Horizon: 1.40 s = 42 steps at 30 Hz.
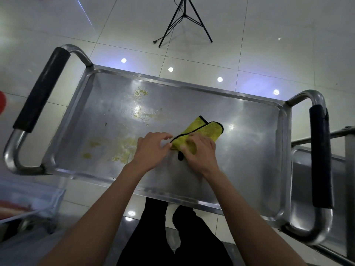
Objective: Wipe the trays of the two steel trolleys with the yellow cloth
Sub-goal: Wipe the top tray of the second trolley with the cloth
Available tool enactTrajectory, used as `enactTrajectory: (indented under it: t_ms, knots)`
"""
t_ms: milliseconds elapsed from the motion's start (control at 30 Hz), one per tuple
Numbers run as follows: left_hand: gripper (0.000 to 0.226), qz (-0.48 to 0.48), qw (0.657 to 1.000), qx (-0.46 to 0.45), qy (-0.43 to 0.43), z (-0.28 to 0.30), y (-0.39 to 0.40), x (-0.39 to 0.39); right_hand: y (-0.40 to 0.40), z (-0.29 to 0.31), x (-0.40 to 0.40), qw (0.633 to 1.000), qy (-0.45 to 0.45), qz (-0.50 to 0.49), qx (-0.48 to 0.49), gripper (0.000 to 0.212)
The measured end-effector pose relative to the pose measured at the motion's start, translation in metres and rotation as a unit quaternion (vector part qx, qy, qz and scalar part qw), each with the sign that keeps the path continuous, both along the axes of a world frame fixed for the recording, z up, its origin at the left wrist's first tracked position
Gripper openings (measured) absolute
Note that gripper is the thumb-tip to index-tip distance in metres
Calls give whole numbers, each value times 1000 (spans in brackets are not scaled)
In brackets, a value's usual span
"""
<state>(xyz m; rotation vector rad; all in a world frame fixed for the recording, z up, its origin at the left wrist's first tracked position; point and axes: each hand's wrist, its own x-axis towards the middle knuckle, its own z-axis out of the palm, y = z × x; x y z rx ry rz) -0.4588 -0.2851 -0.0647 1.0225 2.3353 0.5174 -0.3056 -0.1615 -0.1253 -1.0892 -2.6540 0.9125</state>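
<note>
Steel trolley tray fills centre of view, black-padded handles at both ends. Yellow cloth, black-edged, folded, lies on tray surface right of centre.

L hand: just left of cloth, thumb + forefinger pinching its near-left edge, other fingers curled.

R hand: on top of cloth's near end, fingers bent over the fabric and thumb against it, gripping it; far end of cloth sticks out beyond the fingertips toward tray's far-right. A black corner of cloth pokes out between the two hands.

Yellowish smears on tray left of L hand, more farther up toward far rim; cloth not touching them.

Second trolley's tray butts in at right. Black tripod on tiled floor beyond.
</note>
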Motion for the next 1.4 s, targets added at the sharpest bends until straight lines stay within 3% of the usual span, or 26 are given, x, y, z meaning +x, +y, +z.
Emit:
enactTrajectory:
  t_ms: [67, 167, 233, 433, 567, 767, 900, 1100, 1267, 1400]
  knots:
    - [32, 2, 1000, -3, -3, -3, -7, -4, 5, -1, 4, 998, -45, -40, 21, 59]
    - [32, 13, 1000, -5, 2, -4, -17, -12, 5, -3, 4, 985, -143, -76, -60, 92]
    - [32, 11, 1000, -13, 8, -4, -25, -22, -2, -3, -2, 982, -145, -77, -95, 100]
    - [34, -13, 999, -15, 25, -4, -39, -75, -31, -5, -52, 988, -107, -91, -60, 80]
    - [36, -38, 998, -14, 49, -10, -54, -134, -44, -12, -97, 991, -110, -64, 35, 75]
    - [37, -56, 995, -12, 81, -30, -81, -222, -53, -19, -152, 985, -66, -114, 109, 60]
    - [40, -26, 993, -39, 104, -39, -89, -252, -52, -20, -171, 983, -33, -148, 108, 51]
    - [42, -40, 987, -61, 142, -41, -75, -281, -21, -22, -183, 960, -109, -163, 202, 33]
    - [43, -53, 984, -90, 146, -41, -64, -287, -29, -31, -193, 966, -139, -167, 141, 48]
    - [38, -52, 980, -103, 164, -45, -65, -294, -35, -34, -190, 967, -148, -136, 154, 58]
